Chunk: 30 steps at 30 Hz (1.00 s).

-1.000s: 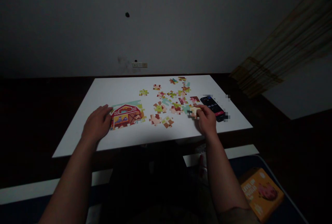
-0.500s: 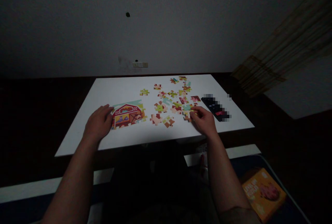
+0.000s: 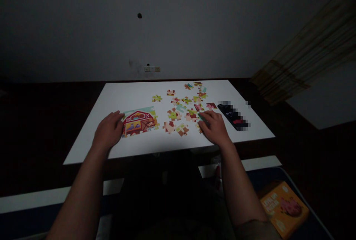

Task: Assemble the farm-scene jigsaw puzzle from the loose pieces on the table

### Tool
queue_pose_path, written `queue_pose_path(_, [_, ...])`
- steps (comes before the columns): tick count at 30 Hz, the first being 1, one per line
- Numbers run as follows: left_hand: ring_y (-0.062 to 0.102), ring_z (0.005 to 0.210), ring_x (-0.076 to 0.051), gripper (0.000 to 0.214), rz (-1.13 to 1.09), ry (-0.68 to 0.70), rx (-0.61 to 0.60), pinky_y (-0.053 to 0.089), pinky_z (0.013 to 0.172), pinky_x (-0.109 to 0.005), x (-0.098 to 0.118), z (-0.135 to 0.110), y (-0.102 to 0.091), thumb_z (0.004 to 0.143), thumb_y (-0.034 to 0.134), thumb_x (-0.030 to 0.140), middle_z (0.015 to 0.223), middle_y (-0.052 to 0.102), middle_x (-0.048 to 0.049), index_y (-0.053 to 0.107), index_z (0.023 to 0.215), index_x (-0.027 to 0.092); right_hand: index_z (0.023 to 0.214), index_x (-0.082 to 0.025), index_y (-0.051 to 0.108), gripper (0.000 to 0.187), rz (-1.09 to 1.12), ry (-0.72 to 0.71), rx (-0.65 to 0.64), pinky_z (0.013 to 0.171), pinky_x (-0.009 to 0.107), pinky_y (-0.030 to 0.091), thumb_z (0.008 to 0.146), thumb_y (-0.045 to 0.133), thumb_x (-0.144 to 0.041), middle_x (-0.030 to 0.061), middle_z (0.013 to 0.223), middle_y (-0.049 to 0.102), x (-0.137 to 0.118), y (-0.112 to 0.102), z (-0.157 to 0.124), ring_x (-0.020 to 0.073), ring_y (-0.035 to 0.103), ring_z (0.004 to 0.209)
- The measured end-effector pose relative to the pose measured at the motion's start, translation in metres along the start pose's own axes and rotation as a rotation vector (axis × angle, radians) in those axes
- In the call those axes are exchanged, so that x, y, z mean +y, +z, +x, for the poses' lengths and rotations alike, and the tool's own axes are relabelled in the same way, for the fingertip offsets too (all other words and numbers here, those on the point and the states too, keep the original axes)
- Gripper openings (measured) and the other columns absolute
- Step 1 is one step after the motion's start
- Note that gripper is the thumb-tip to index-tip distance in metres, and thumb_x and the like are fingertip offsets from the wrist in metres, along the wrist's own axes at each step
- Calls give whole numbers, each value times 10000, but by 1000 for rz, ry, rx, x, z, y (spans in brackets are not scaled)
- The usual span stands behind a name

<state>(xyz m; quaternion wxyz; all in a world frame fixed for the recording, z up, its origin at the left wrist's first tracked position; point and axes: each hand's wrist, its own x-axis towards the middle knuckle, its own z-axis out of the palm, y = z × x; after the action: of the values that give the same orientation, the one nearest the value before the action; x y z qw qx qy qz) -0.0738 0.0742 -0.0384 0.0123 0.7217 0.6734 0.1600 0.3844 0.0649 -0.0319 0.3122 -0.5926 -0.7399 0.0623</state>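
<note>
A joined section of jigsaw puzzle (image 3: 140, 123), printed with a red barn, lies on the left half of the white table (image 3: 158, 147). My left hand (image 3: 109, 129) rests flat at its left edge, fingers stretched out and fingertips touching the side. Right of the middle, my right hand (image 3: 215, 126) has its thumb and fingers closed on a teal-edged puzzle piece (image 3: 200, 116), mostly hidden under the fingers. Loose pieces lie around it, among them a brown and green piece (image 3: 182, 129) and a pinkish piece (image 3: 168, 127).
A phone (image 3: 232, 116), partly pixelated, lies right of my right hand. More loose pieces (image 3: 187, 100) spread toward the far edge. An orange puzzle box (image 3: 283, 210) sits on a seat at lower right. Behind the table stands a wall with sockets (image 3: 152, 69); a curtain (image 3: 289, 69) hangs at right.
My right hand has shifted slightly left, and its fingers now cover more of the teal-edged piece. My left hand stays at the barn section. The view has shifted a little.
</note>
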Motion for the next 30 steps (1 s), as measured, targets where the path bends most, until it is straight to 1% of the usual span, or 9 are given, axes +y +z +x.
queue_pose_path(3, [389, 1388, -259, 489, 1, -9, -6, 294, 1174, -437, 1, 0, -1, 929, 368, 334, 1469, 484, -78, 565, 1347, 174, 1271, -335, 642, 417, -27, -51, -67, 1004, 595, 372, 867, 561, -403, 44, 1373, 569, -5, 0, 0, 371, 467, 1229])
queue_pose_path(5, [380, 1394, -253, 489, 0, -21, -16, 293, 1173, -437, 2, -1, -2, 929, 363, 333, 1475, 478, -64, 562, 1350, 185, 1267, -355, 642, 395, -20, -92, -111, 1003, 604, 362, 887, 542, -394, 18, 1372, 578, -7, 0, -1, 369, 454, 1249])
queue_pose_path(7, [377, 1396, -252, 487, -8, -36, -16, 292, 1172, -438, 4, -1, -3, 923, 365, 325, 1474, 480, -55, 568, 1345, 190, 1270, -357, 641, 387, -7, -117, -129, 1002, 612, 355, 900, 533, -395, 10, 1346, 602, -6, 1, -1, 370, 451, 1255])
queue_pose_path(11, [392, 1385, -256, 481, -22, -38, -5, 295, 1166, -431, 7, -3, -5, 921, 370, 308, 1466, 491, -67, 581, 1331, 171, 1232, -361, 662, 353, 3, -132, -118, 993, 610, 366, 901, 554, -418, 6, 1293, 638, -3, 3, -2, 371, 469, 1230])
queue_pose_path(14, [392, 1386, -250, 476, -13, -28, -3, 289, 1168, -423, 7, -5, -6, 932, 364, 305, 1465, 492, -79, 581, 1330, 158, 1165, -375, 688, 298, -3, -146, -127, 989, 597, 384, 894, 580, -435, 12, 1221, 674, -1, 3, -1, 352, 518, 1166])
queue_pose_path(17, [392, 1385, -249, 471, -3, -25, 14, 281, 1173, -415, 6, -6, -5, 943, 361, 304, 1458, 500, -91, 584, 1327, 146, 1088, -358, 702, 234, 16, -160, -140, 984, 560, 417, 894, 588, -423, 29, 1109, 705, 0, 3, 0, 320, 567, 1080])
queue_pose_path(22, [418, 1363, -258, 461, -11, -3, 27, 293, 1166, -411, 4, -5, -3, 946, 373, 304, 1444, 512, -98, 594, 1318, 144, 1044, -306, 693, 213, 15, -115, -93, 961, 496, 462, 917, 535, -372, 59, 1010, 697, -1, 1, -1, 302, 581, 1035])
queue_pose_path(26, [413, 1366, -264, 464, -12, 8, 31, 303, 1160, -419, 1, -4, -1, 941, 379, 306, 1445, 510, -94, 591, 1322, 145, 1053, -292, 682, 258, 13, -54, -45, 979, 470, 462, 934, 454, -322, 65, 1040, 692, -3, -3, -3, 297, 574, 1072])
queue_pose_path(30, [412, 1369, -261, 460, -10, 8, 33, 309, 1158, -432, -1, -3, 0, 930, 389, 302, 1444, 512, -85, 590, 1320, 161, 1023, -279, 675, 288, 81, 26, 7, 972, 435, 476, 906, 412, -263, 70, 1064, 686, -3, -7, -5, 279, 586, 1072])
